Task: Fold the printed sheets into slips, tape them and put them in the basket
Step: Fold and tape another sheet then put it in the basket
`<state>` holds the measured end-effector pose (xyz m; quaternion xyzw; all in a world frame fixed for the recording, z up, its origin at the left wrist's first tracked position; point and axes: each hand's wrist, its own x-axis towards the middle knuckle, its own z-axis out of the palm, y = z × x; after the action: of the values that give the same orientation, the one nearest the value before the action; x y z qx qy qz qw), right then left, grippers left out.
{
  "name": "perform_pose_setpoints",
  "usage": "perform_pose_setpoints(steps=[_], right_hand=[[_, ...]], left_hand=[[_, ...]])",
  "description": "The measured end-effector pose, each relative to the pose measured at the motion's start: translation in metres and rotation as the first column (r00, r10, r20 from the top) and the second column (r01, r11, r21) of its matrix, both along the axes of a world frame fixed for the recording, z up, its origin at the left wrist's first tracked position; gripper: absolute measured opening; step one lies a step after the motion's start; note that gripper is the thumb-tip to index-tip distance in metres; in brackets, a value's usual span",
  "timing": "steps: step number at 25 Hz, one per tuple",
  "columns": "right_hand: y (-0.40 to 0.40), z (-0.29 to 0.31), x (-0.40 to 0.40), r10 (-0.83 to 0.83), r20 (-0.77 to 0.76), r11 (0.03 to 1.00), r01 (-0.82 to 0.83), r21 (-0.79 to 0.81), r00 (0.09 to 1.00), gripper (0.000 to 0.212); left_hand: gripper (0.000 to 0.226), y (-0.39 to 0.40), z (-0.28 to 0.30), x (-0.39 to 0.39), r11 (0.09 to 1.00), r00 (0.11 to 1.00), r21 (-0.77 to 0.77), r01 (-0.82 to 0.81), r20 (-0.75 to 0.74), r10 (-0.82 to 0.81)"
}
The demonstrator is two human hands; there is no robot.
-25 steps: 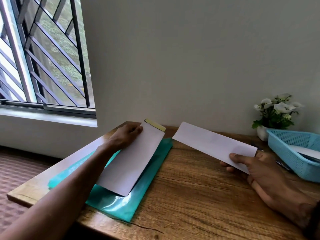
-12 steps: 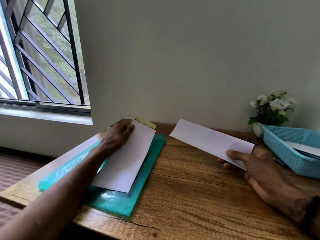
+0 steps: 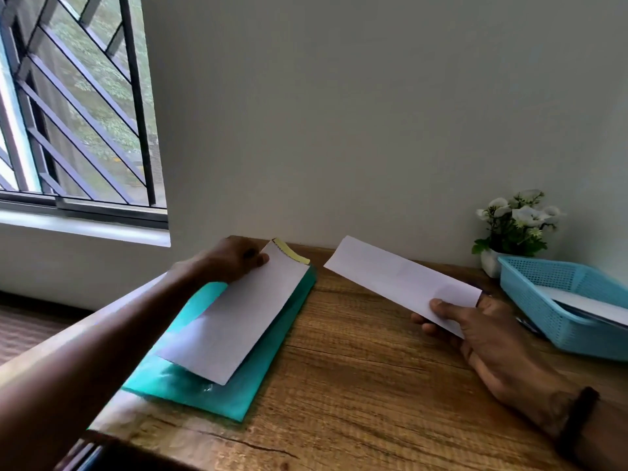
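On the wooden table (image 3: 356,385), seen from the head camera, both hands are busy with paper. At about 9 o'clock from the middle of the table, the left hand (image 3: 227,260) reaches out on a long straight arm and pinches the far corner of a white folded sheet (image 3: 234,317) with curled fingers. That sheet lies on a green plastic folder (image 3: 244,392), and a bit of yellow paper (image 3: 292,253) peeks out past its far end. At about 3 o'clock, the right hand (image 3: 475,324) holds a long white slip (image 3: 397,280) up off the table, thumb on top and fingers curled below, gripping its near end. The slip's far end points toward 10 o'clock. A dark band (image 3: 577,423) is around the right wrist. Farther out at 3 o'clock sits a blue basket (image 3: 557,321) on the table, and white paper (image 3: 584,300) already lies inside it. Just past the basket, at about 2 o'clock, a small white pot of white flowers (image 3: 516,226) stands by the wall. A barred window (image 3: 74,103) is at 10 o'clock. Compared with half a second ago, both hands hold the same papers in the same way, and the left hand has slid a little closer to the sheet's far corner. The slip has not reached the basket yet.
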<state>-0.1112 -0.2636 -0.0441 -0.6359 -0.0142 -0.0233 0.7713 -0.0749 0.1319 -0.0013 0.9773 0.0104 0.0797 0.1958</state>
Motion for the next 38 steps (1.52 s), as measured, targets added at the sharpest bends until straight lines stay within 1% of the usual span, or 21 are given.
perform_pose_setpoints(steps=[1, 2, 4, 6, 8, 10, 14, 17, 19, 20, 23, 26, 28, 31, 34, 38], right_hand=[[0.000, 0.001, 0.000, -0.014, -0.003, 1.000, 0.014, -0.008, 1.000, 0.045], [0.000, 0.001, 0.000, -0.024, -0.010, 1.000, 0.024, -0.007, 1.000, 0.047], [0.000, 0.003, -0.001, -0.022, -0.018, 1.000, 0.022, 0.008, 1.000, 0.048], [0.001, 0.005, -0.003, -0.005, -0.009, 0.999, 0.005, 0.033, 1.000, 0.048], [0.000, 0.009, -0.005, -0.007, 0.028, 0.998, 0.006, 0.056, 1.000, 0.043], [0.000, 0.012, -0.008, -0.043, 0.088, 0.998, 0.040, 0.038, 0.995, 0.036], [0.000, 0.010, -0.011, -0.117, 0.197, 0.985, 0.139, -0.102, 0.973, 0.033], [0.001, 0.008, -0.009, -0.158, 0.235, 0.953, 0.211, -0.217, 0.959, 0.039], [0.003, 0.006, -0.008, -0.153, 0.232, 0.951, 0.207, -0.229, 0.961, 0.046], [0.003, 0.005, -0.007, -0.147, 0.229, 0.956, 0.198, -0.218, 0.962, 0.047], [0.004, 0.005, -0.009, -0.123, 0.230, 0.972, 0.164, -0.169, 0.965, 0.043], [0.005, 0.005, -0.011, -0.089, 0.188, 0.984, 0.115, -0.136, 0.978, 0.048], [0.006, 0.005, -0.012, -0.056, 0.153, 0.985, 0.080, -0.152, 0.987, 0.050], [0.007, 0.005, -0.014, -0.008, 0.135, 0.983, 0.033, -0.180, 0.991, 0.041], [0.003, 0.003, -0.013, 0.032, 0.100, 0.976, -0.009, -0.218, 0.994, 0.047], [0.001, 0.005, -0.014, 0.060, 0.088, 0.974, -0.039, -0.224, 0.994, 0.041]], left_hand=[[0.028, 0.004, 0.010, 0.003, 0.992, 0.997, -0.127, 0.005, -0.078, -0.015], [0.026, 0.008, 0.022, 0.006, 0.984, 0.995, -0.181, -0.002, -0.101, -0.017], [0.027, 0.008, 0.048, 0.012, 0.995, 1.000, -0.094, -0.014, 0.001, 0.014], [0.029, -0.007, 0.067, 0.015, 0.997, 0.991, 0.053, -0.049, 0.129, 0.041], [0.031, -0.031, 0.068, 0.010, 0.985, 0.973, 0.163, -0.056, 0.228, 0.017], [0.035, -0.051, 0.049, 0.004, 0.974, 0.960, 0.224, -0.021, 0.275, -0.042], [0.033, -0.073, 0.006, -0.006, 0.986, 0.912, 0.153, 0.064, 0.392, -0.120], [0.033, -0.078, 0.002, -0.007, 0.995, 0.852, 0.039, 0.094, 0.514, -0.101], [0.037, -0.079, 0.004, -0.008, 0.992, 0.818, -0.053, 0.117, 0.572, -0.066], [0.040, -0.078, 0.005, -0.009, 0.989, 0.802, -0.063, 0.131, 0.594, -0.068], [0.043, -0.079, 0.004, -0.010, 0.981, 0.775, -0.077, 0.176, 0.626, -0.089], [0.042, -0.082, -0.001, -0.008, 0.976, 0.762, -0.106, 0.191, 0.642, -0.079], [0.041, -0.082, -0.004, -0.007, 0.976, 0.740, -0.105, 0.193, 0.669, -0.074], [0.039, -0.079, -0.005, -0.008, 0.979, 0.720, -0.061, 0.193, 0.687, -0.099], [0.036, -0.081, -0.004, -0.009, 0.980, 0.709, 0.003, 0.199, 0.690, -0.146], [0.030, -0.078, -0.003, -0.009, 0.976, 0.677, 0.021, 0.218, 0.717, -0.166]])
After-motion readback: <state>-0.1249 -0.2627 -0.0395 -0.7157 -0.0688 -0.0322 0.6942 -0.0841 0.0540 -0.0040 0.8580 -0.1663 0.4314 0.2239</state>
